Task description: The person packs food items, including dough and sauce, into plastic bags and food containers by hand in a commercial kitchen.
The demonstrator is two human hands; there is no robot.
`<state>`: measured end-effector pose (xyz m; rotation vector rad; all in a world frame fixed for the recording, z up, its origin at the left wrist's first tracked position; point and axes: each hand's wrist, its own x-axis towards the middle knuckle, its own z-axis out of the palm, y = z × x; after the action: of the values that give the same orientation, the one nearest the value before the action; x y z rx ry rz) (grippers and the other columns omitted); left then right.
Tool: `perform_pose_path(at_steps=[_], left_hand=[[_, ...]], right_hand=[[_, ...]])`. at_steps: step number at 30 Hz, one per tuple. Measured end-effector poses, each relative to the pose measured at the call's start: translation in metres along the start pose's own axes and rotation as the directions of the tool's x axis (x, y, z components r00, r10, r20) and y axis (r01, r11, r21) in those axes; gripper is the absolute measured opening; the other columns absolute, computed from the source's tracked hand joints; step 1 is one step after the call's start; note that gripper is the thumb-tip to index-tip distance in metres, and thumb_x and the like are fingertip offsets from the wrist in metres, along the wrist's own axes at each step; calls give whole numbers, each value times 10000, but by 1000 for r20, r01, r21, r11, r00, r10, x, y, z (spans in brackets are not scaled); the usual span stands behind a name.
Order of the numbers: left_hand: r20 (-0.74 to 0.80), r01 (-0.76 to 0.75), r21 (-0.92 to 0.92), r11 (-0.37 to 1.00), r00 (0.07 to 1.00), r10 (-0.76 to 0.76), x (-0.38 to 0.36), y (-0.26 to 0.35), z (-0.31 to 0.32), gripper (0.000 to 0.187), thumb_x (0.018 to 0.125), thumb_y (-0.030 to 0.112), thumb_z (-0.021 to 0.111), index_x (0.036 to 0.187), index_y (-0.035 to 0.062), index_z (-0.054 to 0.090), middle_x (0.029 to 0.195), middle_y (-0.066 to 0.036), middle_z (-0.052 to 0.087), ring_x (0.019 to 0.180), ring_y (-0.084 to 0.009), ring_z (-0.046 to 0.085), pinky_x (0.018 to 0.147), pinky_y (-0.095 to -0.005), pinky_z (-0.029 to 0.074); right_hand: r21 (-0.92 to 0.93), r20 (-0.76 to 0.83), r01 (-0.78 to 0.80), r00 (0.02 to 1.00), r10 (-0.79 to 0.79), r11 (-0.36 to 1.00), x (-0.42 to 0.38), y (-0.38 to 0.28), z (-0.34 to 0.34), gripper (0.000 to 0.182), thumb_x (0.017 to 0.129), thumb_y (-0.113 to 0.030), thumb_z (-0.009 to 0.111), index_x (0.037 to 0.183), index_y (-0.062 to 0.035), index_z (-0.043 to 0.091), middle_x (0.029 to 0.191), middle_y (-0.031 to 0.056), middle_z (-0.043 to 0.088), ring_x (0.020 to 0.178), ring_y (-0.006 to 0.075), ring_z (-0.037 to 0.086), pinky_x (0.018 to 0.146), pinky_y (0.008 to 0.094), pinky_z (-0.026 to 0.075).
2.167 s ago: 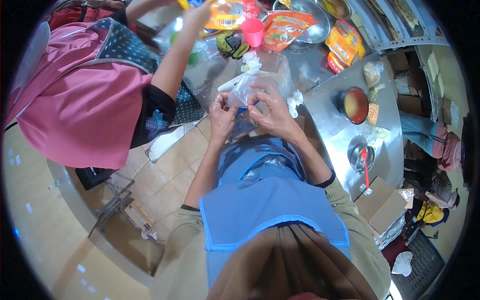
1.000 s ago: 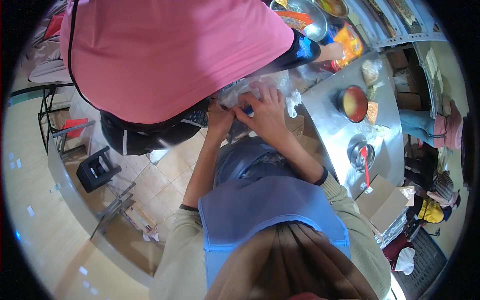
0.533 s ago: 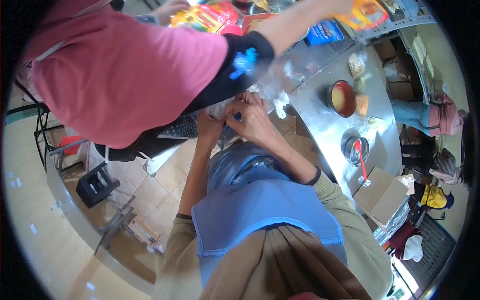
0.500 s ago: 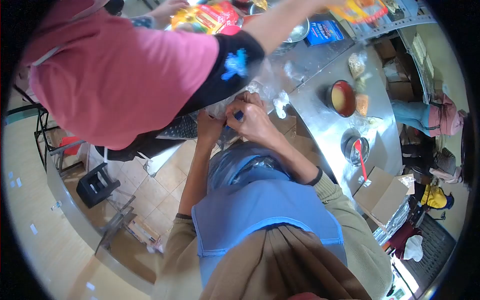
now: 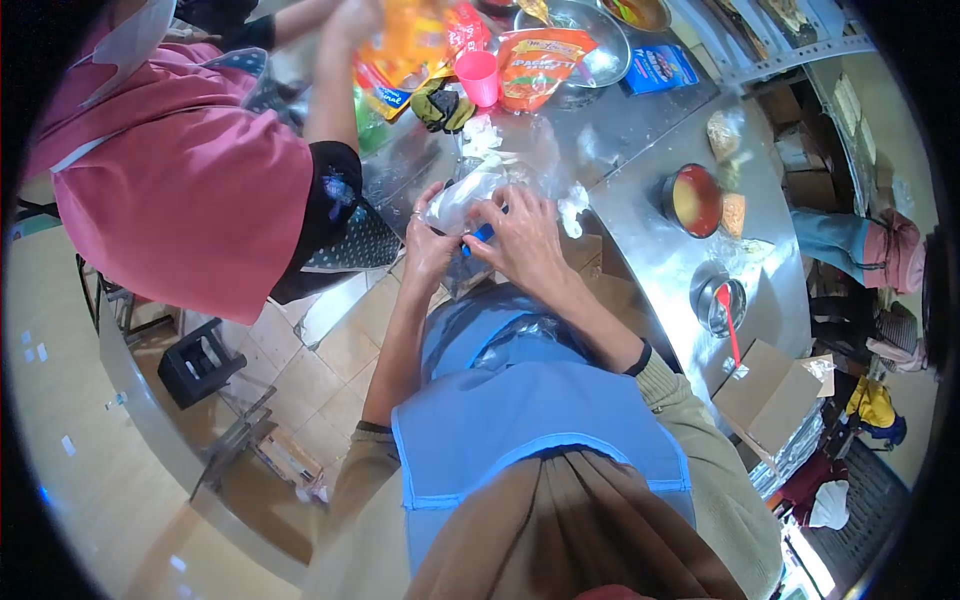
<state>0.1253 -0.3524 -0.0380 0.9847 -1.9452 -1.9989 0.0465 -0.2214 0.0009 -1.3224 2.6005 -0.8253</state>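
Head view: a thin plastic bag (image 5: 465,205) is held up in front of the blue apron (image 5: 540,400), at the near edge of the metal table (image 5: 640,150). Its left edge is clamped between thumb and fingers of the left hand (image 5: 430,245). At its right side the fingers of the right hand (image 5: 528,238) are bent, thumb by a small blue object (image 5: 480,238); whether anything is pinched there cannot be told. The bag is judged light, limp, a bit slippery and easily torn; it is best gripped by the rim, both sides, with fingertips, without hard pulling. The blue object looks stiffer, but is mostly covered. Compared with half a second ago, the co-worker's arm (image 5: 330,120) has been drawn back to the left from across the table, so the bag is no longer partly hidden. An orange packet (image 5: 405,45), blurred, is now seen at far left, where one was held at far right. The pink cup (image 5: 478,78) and spaghetti packet (image 5: 540,68) have been uncovered.
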Motion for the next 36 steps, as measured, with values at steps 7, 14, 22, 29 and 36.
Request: perform_pose_path(at_steps=[7,14,22,29,36], left_hand=[[17,-8,-38,999,1000,9,7,-14,-5,703,649,6,757,1279,44,446,1105,-129,595,972,-175,583,818,-291,492],[36,38,-9,999,999,-38,7,-10,-3,748,615,-17,762,1287,48,439,1115,-131,582,979,-195,580,812,-309,498],[0,-37,126,991,999,37,11,-10,-7,665,621,0,738,1238,24,490,1049,-161,626,934,-219,622,796,-322,499],[-61,-50,489,871,994,92,19,-21,-10,437,691,171,724,1070,-14,608,965,-228,646,914,-308,646,788,-378,487],[-97,-73,574,815,983,156,15,-15,-6,354,704,137,695,1021,-9,633,926,-220,652,899,-341,643,758,-398,490]], right_hand=[[-97,-138,125,981,-138,987,0,-8,11,192,710,-188,681,841,-91,579,926,71,507,907,233,480,779,385,358],[-74,-157,119,979,-130,990,3,-3,18,138,718,-166,666,790,-86,581,896,60,518,878,225,493,758,382,366],[586,142,-189,981,130,788,1,10,4,145,810,-183,647,917,-86,648,886,55,566,847,197,526,762,328,409],[852,500,-514,854,144,95,-5,26,-17,184,888,-195,592,993,-46,615,977,-6,584,881,98,548,780,242,439],[879,423,-372,897,130,-300,-12,37,-59,310,908,-195,528,1160,-17,502,1089,85,600,1015,163,579,914,351,450]])
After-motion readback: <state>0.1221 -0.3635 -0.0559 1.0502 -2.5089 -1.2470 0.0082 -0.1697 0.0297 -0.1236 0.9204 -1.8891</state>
